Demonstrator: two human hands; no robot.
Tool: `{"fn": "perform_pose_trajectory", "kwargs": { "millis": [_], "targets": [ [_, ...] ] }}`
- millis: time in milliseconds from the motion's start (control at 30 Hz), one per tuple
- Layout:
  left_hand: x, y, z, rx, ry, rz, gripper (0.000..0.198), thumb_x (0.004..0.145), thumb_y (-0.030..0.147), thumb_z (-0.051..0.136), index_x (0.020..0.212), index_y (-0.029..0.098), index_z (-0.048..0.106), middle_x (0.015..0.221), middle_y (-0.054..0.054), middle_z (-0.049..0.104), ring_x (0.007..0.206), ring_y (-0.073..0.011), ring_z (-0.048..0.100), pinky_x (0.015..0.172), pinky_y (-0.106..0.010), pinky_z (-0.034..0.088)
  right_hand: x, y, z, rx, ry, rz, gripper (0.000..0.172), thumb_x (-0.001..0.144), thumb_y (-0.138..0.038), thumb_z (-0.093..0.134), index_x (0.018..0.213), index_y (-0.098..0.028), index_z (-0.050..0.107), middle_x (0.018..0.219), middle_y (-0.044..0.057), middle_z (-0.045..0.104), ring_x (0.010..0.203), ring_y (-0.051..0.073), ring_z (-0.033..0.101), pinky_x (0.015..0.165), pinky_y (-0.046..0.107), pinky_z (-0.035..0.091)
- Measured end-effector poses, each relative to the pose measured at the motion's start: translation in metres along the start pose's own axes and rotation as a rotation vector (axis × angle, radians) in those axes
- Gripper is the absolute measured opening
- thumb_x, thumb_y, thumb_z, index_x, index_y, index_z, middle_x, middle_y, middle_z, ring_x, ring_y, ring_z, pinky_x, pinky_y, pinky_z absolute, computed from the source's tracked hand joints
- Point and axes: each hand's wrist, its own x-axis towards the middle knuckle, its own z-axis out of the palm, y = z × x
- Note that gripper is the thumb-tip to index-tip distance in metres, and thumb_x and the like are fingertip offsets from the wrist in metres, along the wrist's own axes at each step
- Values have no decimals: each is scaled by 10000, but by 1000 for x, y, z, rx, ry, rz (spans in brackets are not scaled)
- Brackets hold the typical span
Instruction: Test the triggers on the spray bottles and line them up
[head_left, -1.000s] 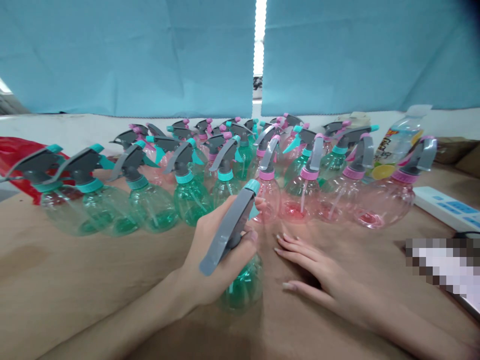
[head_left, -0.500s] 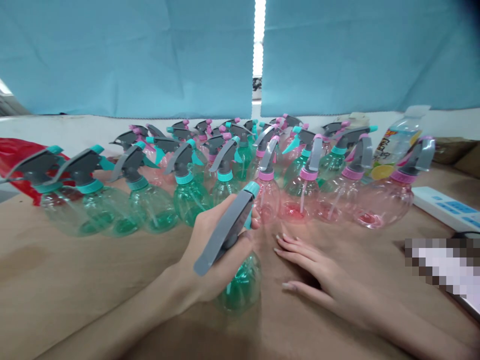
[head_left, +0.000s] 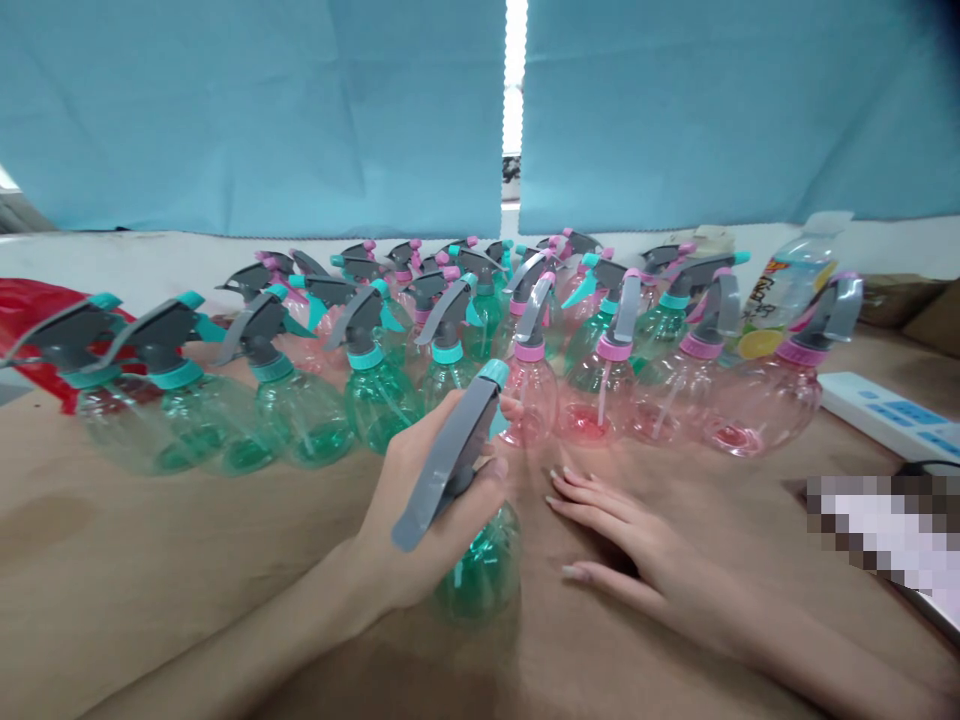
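Observation:
My left hand (head_left: 420,510) is closed around the neck of a green spray bottle (head_left: 484,575) with a grey trigger head and turquoise nozzle. The bottle stands upright on the brown tabletop in front of me, its collar hidden by my fingers. My right hand (head_left: 615,530) lies flat on the table to the right of it, fingers stretched and apart, holding nothing. Just beyond my hands is a front row of spray bottles: green ones such as this bottle (head_left: 382,400) on the left, pink ones such as this bottle (head_left: 600,400) on the right.
More spray bottles with pink and turquoise nozzles crowd behind the front row. A red plastic bag (head_left: 30,310) lies at the left. On the right are a labelled drink bottle (head_left: 787,270), a white power strip (head_left: 892,410) and a pixelated flat object (head_left: 885,540). Blue curtains (head_left: 262,120) hang behind.
The held spray bottle's head has shifted very slightly, its nozzle end a little to the left. My right hand stays in place on the table.

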Motion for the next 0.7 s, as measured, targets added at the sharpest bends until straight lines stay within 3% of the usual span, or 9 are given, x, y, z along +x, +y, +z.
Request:
{"fn": "perform_pose_trajectory", "kwargs": {
  "millis": [700],
  "targets": [
    [-2,-2,1,-60,-32,15,210,831,261,499,1037,240,536,618,56,495,547,-158,525,525,-283,408,1,4,1,-12,-14,-20,574,948,-527,530,1466,-308,418,1574,18,335,1448,280,272,1164,513,293]
  ]
}}
